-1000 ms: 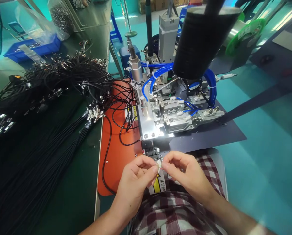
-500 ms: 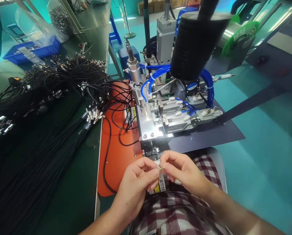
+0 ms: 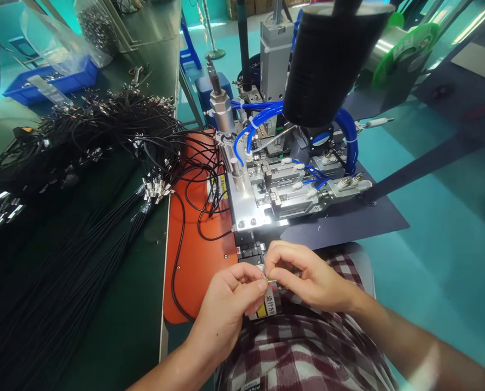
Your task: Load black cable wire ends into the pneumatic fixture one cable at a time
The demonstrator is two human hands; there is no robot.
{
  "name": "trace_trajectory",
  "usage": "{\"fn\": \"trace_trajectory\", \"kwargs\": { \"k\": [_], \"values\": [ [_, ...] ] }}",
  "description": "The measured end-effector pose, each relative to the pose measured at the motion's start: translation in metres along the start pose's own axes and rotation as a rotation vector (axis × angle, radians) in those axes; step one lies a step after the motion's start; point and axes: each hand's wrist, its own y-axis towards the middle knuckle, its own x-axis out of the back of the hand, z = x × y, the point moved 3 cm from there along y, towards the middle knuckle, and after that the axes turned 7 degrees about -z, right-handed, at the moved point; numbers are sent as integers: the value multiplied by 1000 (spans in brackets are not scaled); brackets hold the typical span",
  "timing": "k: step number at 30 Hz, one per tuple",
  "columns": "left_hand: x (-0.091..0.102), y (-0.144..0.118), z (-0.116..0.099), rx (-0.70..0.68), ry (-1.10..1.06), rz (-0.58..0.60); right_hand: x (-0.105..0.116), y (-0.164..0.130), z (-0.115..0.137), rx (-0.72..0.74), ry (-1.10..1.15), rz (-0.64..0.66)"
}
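Small part (image 3: pixel 270 281): a thin, pale yellowish sliver, too small to identify further, pinched between the fingertips of both hands just in front of the machine's near edge and above the person's lap.

Left hand (image 3: pixel 226 304): fingers curled narrow, thumb and forefinger closed on the left end of the small part.

Right hand (image 3: pixel 307 274): fingers bunched close, thumb and forefinger tips closed on the right end of the same part; the two hands touch at the fingertips.

Label (image 3: pixel 267 307): white and yellow sticker with black characters, partly hidden under the hands, on the machine's front face.

Checked shirt (image 3: pixel 303 353): red-and-white plaid, below the hands.

Machine (image 3: pixel 275 190): bright metal plate with clamps, blocks and screws, directly beyond the hands; blue tubes (image 3: pixel 262 117) loop across its upper part; an upright silver cylinder (image 3: pixel 220 103) stands at its left rear.

Black cylinder (image 3: pixel 332 60): large, dark, hanging over the machine's right side.

Orange mat (image 3: pixel 193 239): lies left of the machine, crossed by loose black wire loops.

Black cables (image 3: pixel 75 179): a heavy pile with metal-tipped ends, spread over the dark green bench (image 3: pixel 124 326) at left, well apart from the hands.

Blue tray (image 3: pixel 51 81): far left rear, with a clear plastic bag (image 3: pixel 96 30) of small metal pieces beside it.

Green spool (image 3: pixel 409 51): upper right, behind the black cylinder.
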Motion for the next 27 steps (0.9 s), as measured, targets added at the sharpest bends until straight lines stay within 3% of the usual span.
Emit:
{"fn": "trace_trajectory", "kwargs": {
  "k": [3,6,17,27],
  "values": [
    [1,1,-1,-24,-1,-68,-5,-8,-8,-208,95,-118],
    [3,2,-1,-46,4,-103,-10,-14,-6,-293,141,-193],
    [6,0,3,-88,22,-100,-23,-11,-1,-347,181,-324],
    [3,1,0,-74,-15,-108,-13,-15,-6,-327,148,-283]
  ]
}}
